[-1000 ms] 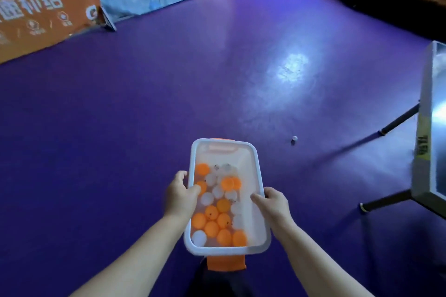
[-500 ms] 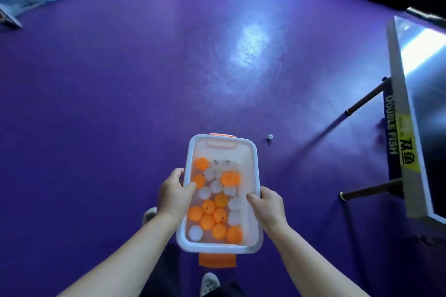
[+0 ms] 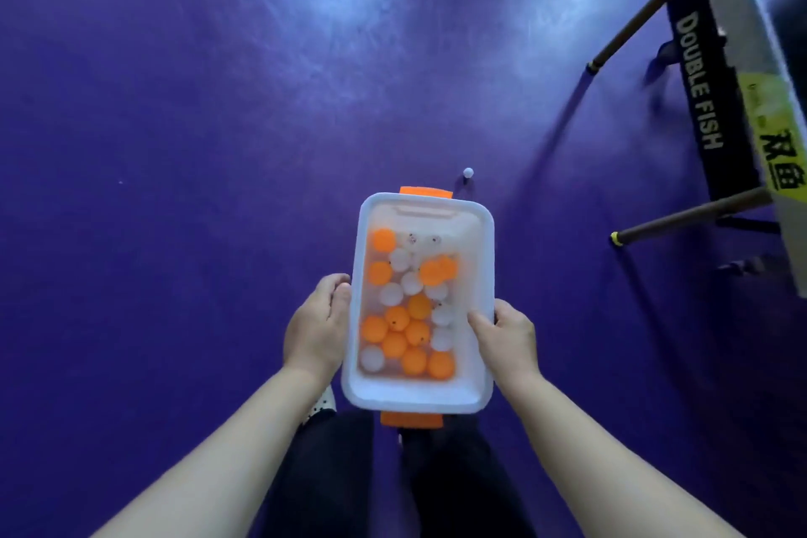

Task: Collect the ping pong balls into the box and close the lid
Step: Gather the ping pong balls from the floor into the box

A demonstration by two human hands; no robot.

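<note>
I carry a clear plastic box [image 3: 478,232] with orange clips at both short ends, held level in front of me. Several orange and white ping pong balls [image 3: 408,306] lie inside it, and no lid is on it. My left hand [image 3: 316,328] grips the left long rim with the thumb over the edge. My right hand [image 3: 506,339] grips the right long rim the same way. One white ball [image 3: 468,172] lies on the purple floor just beyond the box's far right corner.
A ping pong table [image 3: 760,109] marked DOUBLE FISH stands at the right, its dark legs [image 3: 681,218] with yellow feet reaching onto the floor. My dark trousers and a white shoe [image 3: 325,400] show below the box. Open purple floor [image 3: 174,144] spreads left and ahead.
The view has tilted down and moved forward: the banners have left the frame, the table has drawn nearer, and the white ball now lies close to the box's far end. Both hands keep their hold.
</note>
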